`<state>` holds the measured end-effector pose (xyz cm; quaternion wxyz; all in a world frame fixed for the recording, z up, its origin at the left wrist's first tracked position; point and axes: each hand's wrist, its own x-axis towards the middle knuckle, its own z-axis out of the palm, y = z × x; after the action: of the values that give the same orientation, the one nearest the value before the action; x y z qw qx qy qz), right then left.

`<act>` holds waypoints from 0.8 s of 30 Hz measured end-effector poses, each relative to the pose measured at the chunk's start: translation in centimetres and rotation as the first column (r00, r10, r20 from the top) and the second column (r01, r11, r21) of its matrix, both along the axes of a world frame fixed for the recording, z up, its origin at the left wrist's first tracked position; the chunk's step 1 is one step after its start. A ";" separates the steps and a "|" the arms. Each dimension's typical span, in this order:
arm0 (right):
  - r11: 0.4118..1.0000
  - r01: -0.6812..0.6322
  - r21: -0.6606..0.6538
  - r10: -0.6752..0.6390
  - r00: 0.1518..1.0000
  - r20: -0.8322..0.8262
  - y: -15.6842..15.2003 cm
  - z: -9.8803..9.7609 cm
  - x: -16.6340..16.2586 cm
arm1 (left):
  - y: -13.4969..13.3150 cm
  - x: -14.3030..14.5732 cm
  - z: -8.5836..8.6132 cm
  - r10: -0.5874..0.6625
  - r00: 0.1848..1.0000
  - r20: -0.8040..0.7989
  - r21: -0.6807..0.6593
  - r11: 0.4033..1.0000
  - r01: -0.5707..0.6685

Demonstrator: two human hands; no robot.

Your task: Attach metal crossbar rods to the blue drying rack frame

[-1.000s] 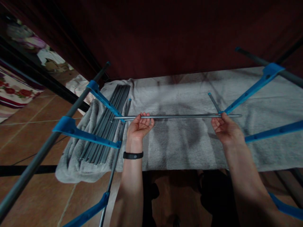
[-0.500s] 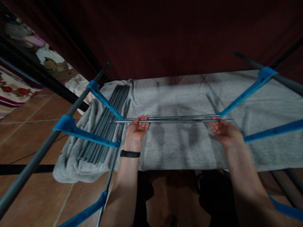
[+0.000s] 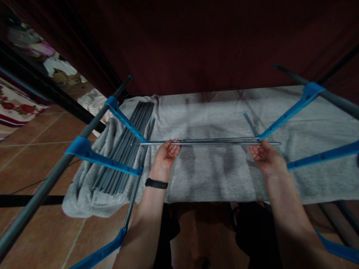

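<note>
A thin grey metal rod (image 3: 213,143) lies level across both of my hands, above the grey blanket. Near its left end my left hand (image 3: 169,151), with a black band on the wrist, is closed on it. Palm up, my right hand (image 3: 262,153) grips the same rod close to its right end. Just behind runs a second rod (image 3: 218,139), reaching between the left blue bracket (image 3: 127,121) and the right blue bracket (image 3: 290,112). The held rod's left tip is beside the lower end of the left bracket; whether they touch I cannot tell.
Several grey tubes (image 3: 123,149) lie side by side on the grey blanket (image 3: 207,179) at the left. Thick grey poles (image 3: 42,194) with blue brackets flank both sides. A dark red curtain (image 3: 202,45) hangs behind, and tiled floor (image 3: 36,160) shows at the left.
The held rod has shifted slightly to the right. My left hand has moved a little to the right with it, while my right hand stays nearly in place.
</note>
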<state>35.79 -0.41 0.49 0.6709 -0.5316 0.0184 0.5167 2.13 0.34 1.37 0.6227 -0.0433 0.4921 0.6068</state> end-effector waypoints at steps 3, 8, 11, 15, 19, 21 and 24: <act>1.000 0.004 -0.027 -0.004 1.000 0.006 0.0 -0.1 0.2 | 0.2 -0.2 0.0 0.013 1.000 -0.001 0.011 1.000 -0.013; 0.999 0.009 -0.044 -0.008 1.000 0.007 0.1 0.1 0.6 | 0.5 -1.4 0.1 0.128 0.992 -0.008 -0.010 0.992 -0.129; 0.999 -0.016 -0.047 0.016 1.000 -0.001 0.1 -0.1 1.0 | 0.6 -2.5 0.3 0.212 0.977 -0.021 0.000 0.977 -0.212; 0.999 -0.037 -0.024 0.036 0.999 -0.035 0.0 -0.6 1.8 | 0.5 -3.9 0.8 0.288 0.957 -0.025 0.017 0.958 -0.287; 1.000 -0.029 -0.002 0.029 0.999 -0.014 -0.1 -1.1 2.4 | 0.3 -4.9 1.3 0.361 0.932 -0.028 0.037 0.932 -0.360; 1.000 -0.025 -0.009 0.025 1.000 -0.005 0.0 -1.4 2.7 | 0.2 -5.2 1.4 0.398 0.917 -0.032 0.040 0.917 -0.397; 1.000 -0.022 -0.022 0.021 0.999 -0.026 0.4 -1.8 2.9 | 0.3 -5.4 1.4 0.418 0.908 -0.034 0.032 0.908 -0.417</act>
<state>38.72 -0.05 -1.30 0.6589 -0.5327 0.0270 0.5304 -3.30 0.66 2.82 0.4692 -0.1279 0.4766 0.7324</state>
